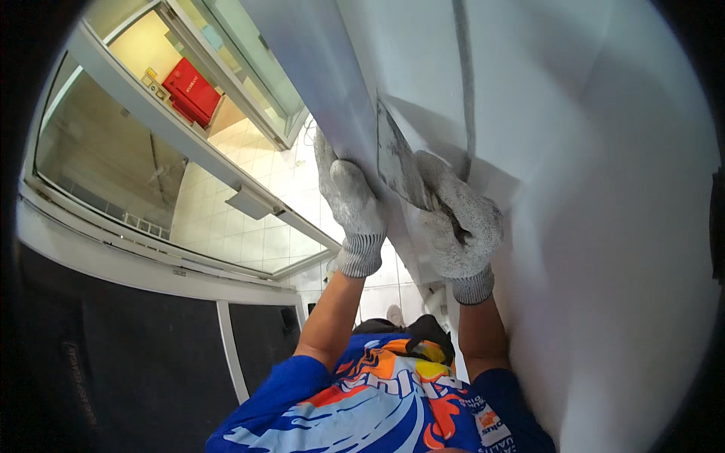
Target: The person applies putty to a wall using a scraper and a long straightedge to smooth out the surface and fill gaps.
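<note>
A grey-white work glove with a striped cuff covers each hand. My left hand (353, 200) rests against the side of a smooth grey wall edge (325, 83), its fingers stretched out along it. In my right hand (461, 219) is a putty knife (398, 158), with fingers wrapped round its handle, which is mostly hidden. The wide blade is smeared with pale residue and points up and left. It lies close to the wall's face, casting a shadow on it; whether the whole blade edge touches, I cannot tell.
At left stands a glazed metal-framed door (219, 170) with a handle plate (249, 202) and dark lower panels (136, 347). Beyond it are white floor tiles (260, 181) and a red wall cabinet (192, 90). A pale wall (604, 226) closes in the right side, with a dark vertical groove (464, 75).
</note>
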A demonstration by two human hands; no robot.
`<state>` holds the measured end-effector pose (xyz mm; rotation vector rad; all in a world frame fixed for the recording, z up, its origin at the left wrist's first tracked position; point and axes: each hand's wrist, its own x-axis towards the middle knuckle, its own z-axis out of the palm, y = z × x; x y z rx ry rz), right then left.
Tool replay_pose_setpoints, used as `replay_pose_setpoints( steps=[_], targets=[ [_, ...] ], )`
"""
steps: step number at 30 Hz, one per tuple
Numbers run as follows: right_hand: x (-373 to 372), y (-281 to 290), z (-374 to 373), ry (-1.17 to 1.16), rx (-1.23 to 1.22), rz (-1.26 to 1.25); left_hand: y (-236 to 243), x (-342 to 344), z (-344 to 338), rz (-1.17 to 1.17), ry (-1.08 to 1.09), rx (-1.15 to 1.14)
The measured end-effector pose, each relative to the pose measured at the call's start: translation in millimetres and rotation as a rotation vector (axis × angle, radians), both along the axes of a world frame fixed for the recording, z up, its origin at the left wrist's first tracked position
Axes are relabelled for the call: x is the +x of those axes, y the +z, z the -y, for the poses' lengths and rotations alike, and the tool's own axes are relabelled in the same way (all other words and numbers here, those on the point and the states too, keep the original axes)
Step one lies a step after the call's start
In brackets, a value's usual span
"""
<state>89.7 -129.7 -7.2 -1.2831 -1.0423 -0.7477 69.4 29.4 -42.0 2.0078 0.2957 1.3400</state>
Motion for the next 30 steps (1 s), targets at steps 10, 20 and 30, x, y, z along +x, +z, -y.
replay_pose_setpoints(
  steps=[10, 20, 30],
  targets=[
    [-10.3, 25.8, -4.7, 0.077, -0.291, 0.022, -17.6, -2.2, -4.6, -0.005, -0.030, -0.068],
    [-8.2, -30.9, 1.7, -0.021, -0.029, -0.060, 8.0, 6.3, 11.9, 0.205, -0.241, -0.341],
    [-6.8, -15.6, 15.7, -0.043, -0.235, -0.126, -9.3, 8.0, 3.4, 0.198, -0.236, -0.316]
  ],
)
